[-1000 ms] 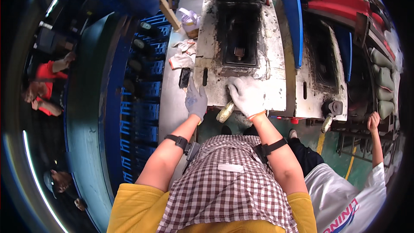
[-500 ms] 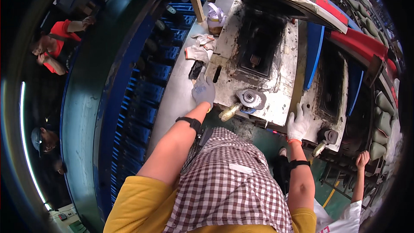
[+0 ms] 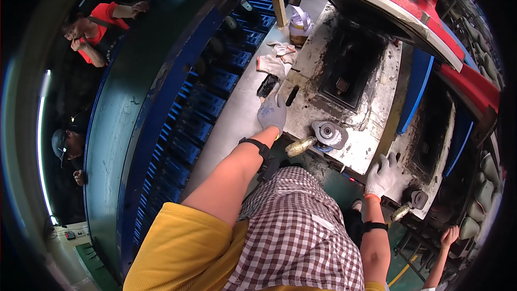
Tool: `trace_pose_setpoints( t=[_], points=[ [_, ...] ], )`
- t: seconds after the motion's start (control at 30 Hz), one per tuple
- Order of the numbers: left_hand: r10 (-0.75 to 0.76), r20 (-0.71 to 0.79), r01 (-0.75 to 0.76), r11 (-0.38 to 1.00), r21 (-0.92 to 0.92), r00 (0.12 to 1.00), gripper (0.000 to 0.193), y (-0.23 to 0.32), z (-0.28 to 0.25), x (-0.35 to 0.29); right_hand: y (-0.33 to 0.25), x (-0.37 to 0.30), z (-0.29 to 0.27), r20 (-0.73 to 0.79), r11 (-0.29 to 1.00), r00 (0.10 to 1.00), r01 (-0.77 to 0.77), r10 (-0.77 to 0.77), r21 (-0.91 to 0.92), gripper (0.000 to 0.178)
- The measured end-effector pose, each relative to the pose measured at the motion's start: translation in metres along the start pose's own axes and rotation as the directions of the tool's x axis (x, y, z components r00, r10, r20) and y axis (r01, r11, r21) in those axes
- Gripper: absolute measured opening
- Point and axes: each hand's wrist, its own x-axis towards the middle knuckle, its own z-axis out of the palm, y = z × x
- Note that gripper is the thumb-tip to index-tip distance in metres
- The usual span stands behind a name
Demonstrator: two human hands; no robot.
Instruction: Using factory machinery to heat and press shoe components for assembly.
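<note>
Lying handle-first toward person: grinder (image 3: 323, 136)

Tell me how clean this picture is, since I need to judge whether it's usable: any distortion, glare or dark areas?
Head view: strong fisheye bend, so the blue rack curves; black vignette rings the rim; a bright light strip glares at far left; the machine's cavity is deep in shadow; left hand and right hand look reasonably sharp.

Gloved left hand (image 3: 272, 113) flat on table (image 3: 231, 124) near black tool (image 3: 267, 85); gloved right hand (image 3: 381, 175) on white press edge (image 3: 371, 151), round metal part (image 3: 328, 132) between
</note>
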Motion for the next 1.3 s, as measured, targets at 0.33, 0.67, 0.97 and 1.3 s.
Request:
trace_pose_setpoints(
  t=[0.33, 0.67, 0.97, 1.3],
  points=[
    [-0.012, 0.033, 0.012, 1.000, 0.008, 0.999, 0.051, 0.006, -0.010, 0.001, -0.008, 0.003, -0.008, 0.037, 0.999, 0.998, -0.043, 0.043, -0.011, 0.033],
    [0.008, 0.022, -0.008, 1.000, -0.011, 1.000, 0.066, 0.007, -0.009, 0.000, -0.003, 0.000, -0.001, -0.053, 1.000, 0.998, -0.024, 0.023, -0.004, 0.029],
    [-0.007, 0.036, 0.007, 1.000, -0.013, 0.999, 0.068, 0.010, -0.012, -0.003, -0.003, 0.002, -0.004, -0.054, 1.000, 0.998, -0.021, 0.021, 0.010, 0.027],
    [0.030, 0.026, -0.031, 0.999, 0.029, 0.999, 0.072, -0.006, -0.001, 0.006, -0.003, -0.001, -0.007, -0.055, 1.000, 0.998, 0.001, -0.001, -0.006, 0.033]
  ],
)
